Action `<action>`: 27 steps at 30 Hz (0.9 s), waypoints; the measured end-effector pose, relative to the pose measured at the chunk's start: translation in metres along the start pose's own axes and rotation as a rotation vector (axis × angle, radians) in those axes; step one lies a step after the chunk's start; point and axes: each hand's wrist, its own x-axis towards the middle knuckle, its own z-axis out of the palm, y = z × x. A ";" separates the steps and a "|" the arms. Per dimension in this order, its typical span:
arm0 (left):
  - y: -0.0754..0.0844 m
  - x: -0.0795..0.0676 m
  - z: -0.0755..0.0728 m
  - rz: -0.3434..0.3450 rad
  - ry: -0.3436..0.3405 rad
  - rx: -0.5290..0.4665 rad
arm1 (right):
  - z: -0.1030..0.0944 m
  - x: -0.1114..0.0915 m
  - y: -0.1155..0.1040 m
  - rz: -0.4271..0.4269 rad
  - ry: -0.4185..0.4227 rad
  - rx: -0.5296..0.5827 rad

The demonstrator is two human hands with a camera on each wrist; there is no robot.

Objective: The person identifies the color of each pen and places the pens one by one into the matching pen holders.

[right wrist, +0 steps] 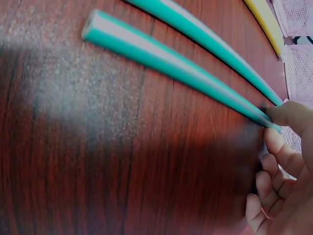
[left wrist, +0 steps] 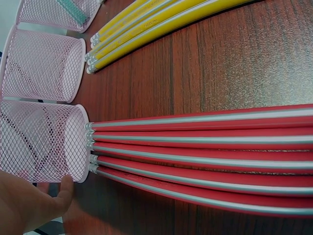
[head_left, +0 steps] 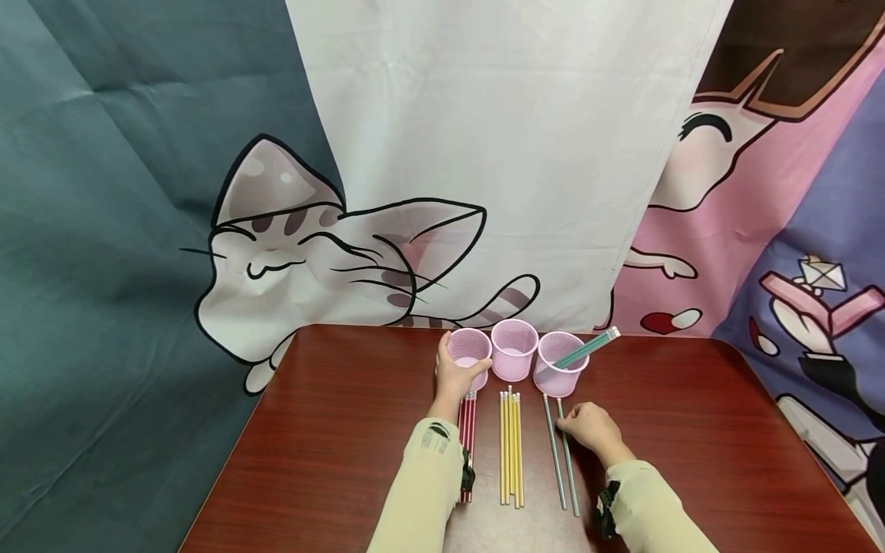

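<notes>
Three pink mesh pen holders stand side by side near the table's back edge. My left hand (head_left: 452,378) grips the left pen holder (head_left: 472,352), fingers at its left side and thumb across its front. With thumb and forefinger, my right hand (head_left: 591,428) pinches a green pencil (right wrist: 181,73) close to its eraser end. The pencil's other end points toward me, and a second green pencil (head_left: 555,453) lies just left of it. Several green pencils (head_left: 588,348) lean to the right inside the right pen holder (head_left: 561,385).
Several red pencils (left wrist: 205,147) lie in a row before the left holder. Several yellow pencils (head_left: 512,453) lie before the middle pen holder (head_left: 514,362). The brown wooden table (head_left: 332,445) ends at a printed cloth backdrop (head_left: 525,138).
</notes>
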 end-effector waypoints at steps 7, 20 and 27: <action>0.001 -0.001 0.002 -0.004 -0.002 -0.001 | -0.003 -0.001 0.002 0.000 0.015 0.037; 0.002 -0.001 0.001 0.006 0.000 -0.007 | -0.013 0.000 -0.011 -0.113 0.104 0.106; 0.001 -0.001 0.000 0.004 0.003 -0.014 | -0.021 -0.004 -0.015 -0.144 0.079 0.146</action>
